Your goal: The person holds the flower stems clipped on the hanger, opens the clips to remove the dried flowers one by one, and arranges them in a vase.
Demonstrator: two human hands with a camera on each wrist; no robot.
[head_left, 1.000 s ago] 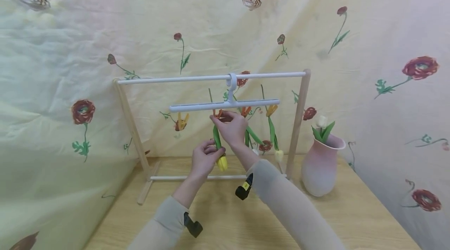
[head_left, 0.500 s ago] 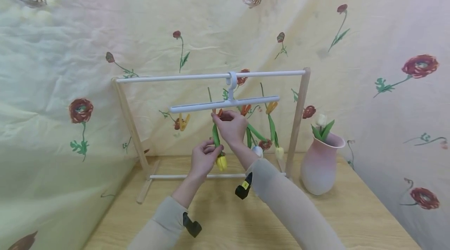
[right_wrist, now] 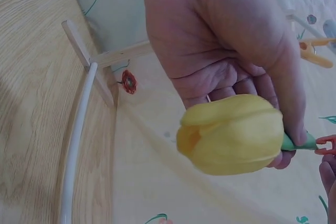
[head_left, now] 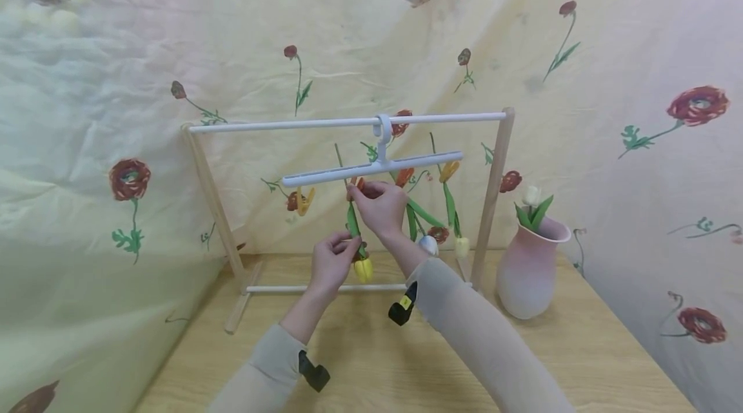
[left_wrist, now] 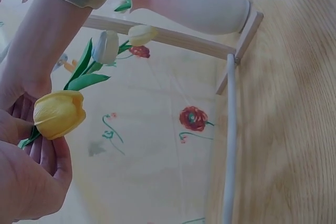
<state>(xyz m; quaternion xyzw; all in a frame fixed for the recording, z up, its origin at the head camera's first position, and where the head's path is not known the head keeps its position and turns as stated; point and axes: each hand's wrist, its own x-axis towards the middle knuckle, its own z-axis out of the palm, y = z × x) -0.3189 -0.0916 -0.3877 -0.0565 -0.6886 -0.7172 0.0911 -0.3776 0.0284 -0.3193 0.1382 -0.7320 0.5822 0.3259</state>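
"Yellow tulip (head_left: 363, 270)?"

"Upside down below the hanger (head_left: 319, 176)'s left half: left hand (head_left: 331, 261) pinching its stem (right_wrist: 289, 142), right hand (head_left: 382, 208) the orange clip (head_left: 359, 183)."

"Done?"

"White tulip (head_left: 428, 245) and pale-yellow tulip (head_left: 461, 247) hang clipped, right; another flower (head_left: 531, 195) stands in the vase (head_left: 525, 277). This clip's bite is unclear."

"Textures?"

"Smooth cupped petals (right_wrist: 236, 140), grained wooden rack (head_left: 493, 195)."

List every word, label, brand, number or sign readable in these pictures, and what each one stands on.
None can be read.
Yellow label on the black device at the right cuff: too small to tell whether it bears text.
Hanger, rack and vase: no lettering seen.
Cloth: printed flowers, no lettering seen.
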